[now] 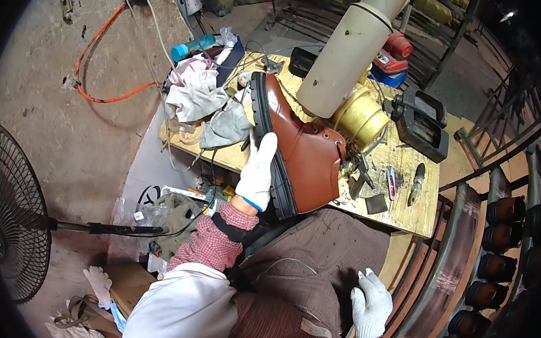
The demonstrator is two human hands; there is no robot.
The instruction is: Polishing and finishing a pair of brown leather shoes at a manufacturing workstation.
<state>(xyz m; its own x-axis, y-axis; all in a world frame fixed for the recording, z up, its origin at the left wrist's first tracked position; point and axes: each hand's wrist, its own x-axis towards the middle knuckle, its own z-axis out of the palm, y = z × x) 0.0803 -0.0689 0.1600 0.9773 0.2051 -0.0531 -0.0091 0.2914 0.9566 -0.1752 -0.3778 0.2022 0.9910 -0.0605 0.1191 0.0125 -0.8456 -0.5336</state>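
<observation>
A brown leather boot point(311, 156) with a thick black sole is held on its side, toe toward the far left, in front of a wide grey pipe point(345, 59). My left hand point(258, 170), in a white knit glove with a blue cuff edge, grips the boot at its sole; some of the fingers are hidden behind it. Lower right, my right hand point(372, 304), also in a white glove, hangs beside my lap by the brown apron point(340, 247). Its fingers are loosely stretched and hold nothing.
A yellow wooden workbench point(427, 197) carries a yellow metal spool-like part point(361, 119), black trays point(422, 125), a pink-handled cutter point(391, 182) and rags point(195, 90). At left stands a black fan point(13, 215). Several boots point(492, 269) line a rack on the right.
</observation>
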